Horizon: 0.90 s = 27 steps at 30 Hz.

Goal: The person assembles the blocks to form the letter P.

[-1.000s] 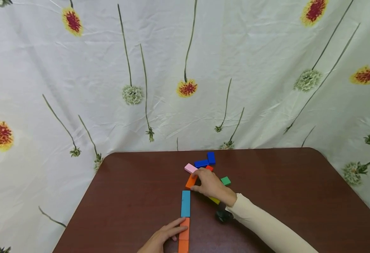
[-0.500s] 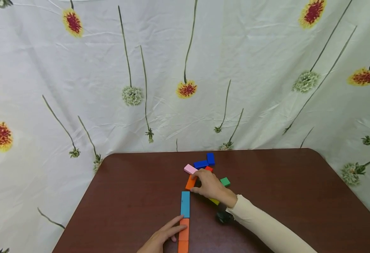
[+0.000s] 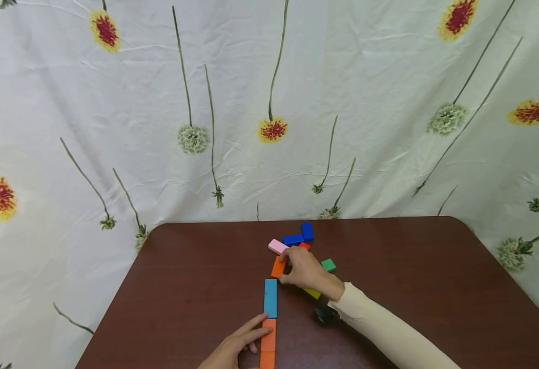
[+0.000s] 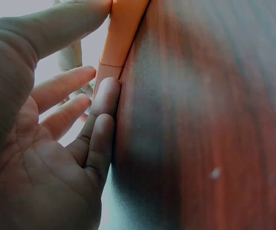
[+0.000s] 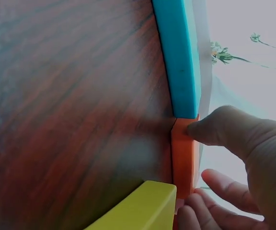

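Note:
My right hand (image 3: 307,269) pinches an orange block (image 3: 278,266) by its ends, thumb on the near end in the right wrist view. That block (image 5: 183,158) lies end to end with a light blue block (image 5: 178,57), their ends right at each other. Nearer to me, the row runs on through one orange block (image 3: 268,335) and another orange block (image 3: 267,360). My left hand (image 3: 237,344) lies at the row's left side, its extended fingertips on the nearer orange blocks. In the left wrist view its thumb also touches an orange block (image 4: 123,33).
Beyond the right hand lie a pink block (image 3: 277,246), a red block (image 3: 304,246) and two dark blue blocks (image 3: 293,239). A green block (image 3: 328,265) and a partly hidden yellow block (image 3: 312,293) are beside it. Flowered cloth (image 3: 232,102) hangs behind the brown table (image 3: 412,266).
The far orange block has turned slightly, its near end shifting a little to the right under my right hand. The left hand has hardly moved.

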### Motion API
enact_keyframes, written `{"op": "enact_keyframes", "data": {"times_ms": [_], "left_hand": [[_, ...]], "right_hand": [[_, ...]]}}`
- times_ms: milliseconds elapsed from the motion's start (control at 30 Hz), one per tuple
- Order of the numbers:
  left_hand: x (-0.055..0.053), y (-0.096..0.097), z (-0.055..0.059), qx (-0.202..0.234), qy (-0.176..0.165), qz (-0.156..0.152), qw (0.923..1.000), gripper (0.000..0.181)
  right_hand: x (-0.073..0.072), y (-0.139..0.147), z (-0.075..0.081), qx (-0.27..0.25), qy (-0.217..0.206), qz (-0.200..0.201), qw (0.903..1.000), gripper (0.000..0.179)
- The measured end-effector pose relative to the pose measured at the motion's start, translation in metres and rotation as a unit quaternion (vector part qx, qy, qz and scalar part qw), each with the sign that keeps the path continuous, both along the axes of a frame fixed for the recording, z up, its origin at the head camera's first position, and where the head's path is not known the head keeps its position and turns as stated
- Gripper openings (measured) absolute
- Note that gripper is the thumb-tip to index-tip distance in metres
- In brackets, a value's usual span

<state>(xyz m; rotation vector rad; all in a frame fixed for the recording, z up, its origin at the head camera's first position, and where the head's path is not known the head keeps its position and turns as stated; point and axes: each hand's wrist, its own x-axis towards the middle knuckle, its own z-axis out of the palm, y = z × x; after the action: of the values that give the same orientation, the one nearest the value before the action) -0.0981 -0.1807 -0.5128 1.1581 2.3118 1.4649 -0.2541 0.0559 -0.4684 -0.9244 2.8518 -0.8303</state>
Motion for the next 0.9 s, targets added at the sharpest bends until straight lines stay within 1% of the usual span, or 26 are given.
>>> {"op": "enact_keyframes", "data": {"times_ms": [233, 333, 400, 533, 800, 900], "left_hand": [[0.000, -0.001, -0.002, -0.002, -0.005, 0.000, 1.0000, 0.067], [0.000, -0.001, -0.001, -0.003, -0.011, -0.001, 0.9999, 0.067], [0.000, -0.001, 0.000, -0.004, -0.020, -0.001, 0.9998, 0.067], [-0.001, 0.000, 0.000, -0.008, -0.025, -0.003, 0.9996, 0.068], [0.000, 0.000, -0.001, 0.005, 0.006, -0.007, 0.9999, 0.068], [0.000, 0.000, -0.002, 0.006, 0.013, -0.008, 0.9999, 0.069]], "right_hand": [[-0.003, -0.002, 0.003, -0.044, -0.037, 0.021, 0.9981, 0.036], [-0.005, -0.003, 0.004, -0.051, -0.040, 0.033, 0.9974, 0.035], [-0.005, -0.005, 0.004, -0.049, -0.036, 0.039, 0.9974, 0.034], [-0.006, -0.007, 0.006, -0.045, -0.032, 0.051, 0.9972, 0.033], [-0.010, -0.009, 0.007, -0.013, -0.022, 0.074, 0.9969, 0.032], [-0.011, -0.009, 0.007, -0.007, -0.025, 0.081, 0.9964, 0.030]]}}
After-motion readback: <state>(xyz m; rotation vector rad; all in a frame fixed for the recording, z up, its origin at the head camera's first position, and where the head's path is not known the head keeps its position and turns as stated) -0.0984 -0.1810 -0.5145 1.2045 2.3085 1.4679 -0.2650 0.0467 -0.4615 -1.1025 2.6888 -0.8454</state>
